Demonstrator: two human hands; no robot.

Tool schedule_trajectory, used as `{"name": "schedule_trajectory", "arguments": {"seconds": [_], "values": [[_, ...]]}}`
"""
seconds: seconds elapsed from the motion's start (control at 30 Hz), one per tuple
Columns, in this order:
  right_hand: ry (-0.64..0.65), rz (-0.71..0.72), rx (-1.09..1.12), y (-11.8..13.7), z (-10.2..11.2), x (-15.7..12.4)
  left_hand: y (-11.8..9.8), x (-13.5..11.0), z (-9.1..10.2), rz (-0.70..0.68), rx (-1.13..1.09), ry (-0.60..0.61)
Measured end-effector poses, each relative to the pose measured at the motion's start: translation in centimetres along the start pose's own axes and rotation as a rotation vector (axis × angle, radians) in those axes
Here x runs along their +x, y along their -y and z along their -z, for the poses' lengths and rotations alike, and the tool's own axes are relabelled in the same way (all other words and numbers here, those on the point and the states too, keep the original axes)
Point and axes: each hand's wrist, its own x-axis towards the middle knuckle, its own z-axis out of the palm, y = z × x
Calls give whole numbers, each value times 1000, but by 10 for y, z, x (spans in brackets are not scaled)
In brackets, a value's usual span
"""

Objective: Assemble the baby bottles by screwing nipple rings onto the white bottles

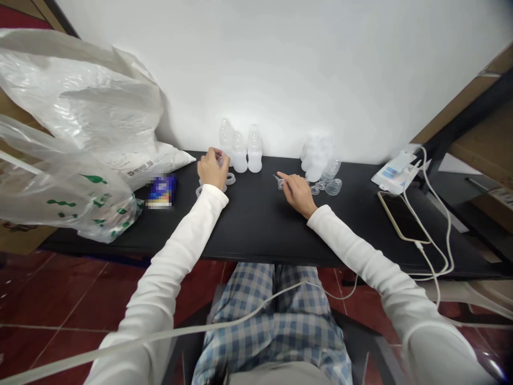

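Pinch the small clear piece [280, 184] lightly in the nearly closed right grip [297, 192], over the desk [256, 219] right of centre, steadying an apparent pale ring [219, 160] in the curled left grip [212, 169] near the 3 upright bottles [255, 156].

Bright, even light washes the smooth white wall [280, 64], leaving the clustered translucent white plastic bottles [316, 152] hazy at far right. A soft shadow edges the crumpled white plastic bag [80, 96]. Glare spots the glossy red tiled floor [72, 299] at near right. Wide-angle distortion stretches the long white sleeves [154, 294]; pixelation blurs the small blue box [162, 191].
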Motion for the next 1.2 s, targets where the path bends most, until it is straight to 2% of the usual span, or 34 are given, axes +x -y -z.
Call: {"name": "schedule_trajectory", "arguments": {"seconds": [0.1,0.2,0.3,0.4,0.53,0.8,0.93,1.03,1.2], "values": [[-55,-66,123,5,-14,10,-14,-19,-20,6,-497,94],[-109,-109,219,7,-20,13,-37,-45,-49,209,-890,280],[-117,-144,259,7,-17,11,-59,-63,-70,347,-1114,396],[-105,-214,282,5,-13,10,-71,-69,-76,412,-1252,450],[-94,-307,335,1,-14,9,-70,-71,-71,434,-1321,533],[-85,-454,426,2,-15,8,-66,-82,-60,375,-1242,724],[-101,-492,468,-1,-15,8,-66,-84,-60,338,-1188,737],[-91,-471,492,-2,-16,8,-66,-85,-61,315,-1157,713],[-89,-425,483,1,-16,7,-64,-83,-62,370,-1132,676]]}}
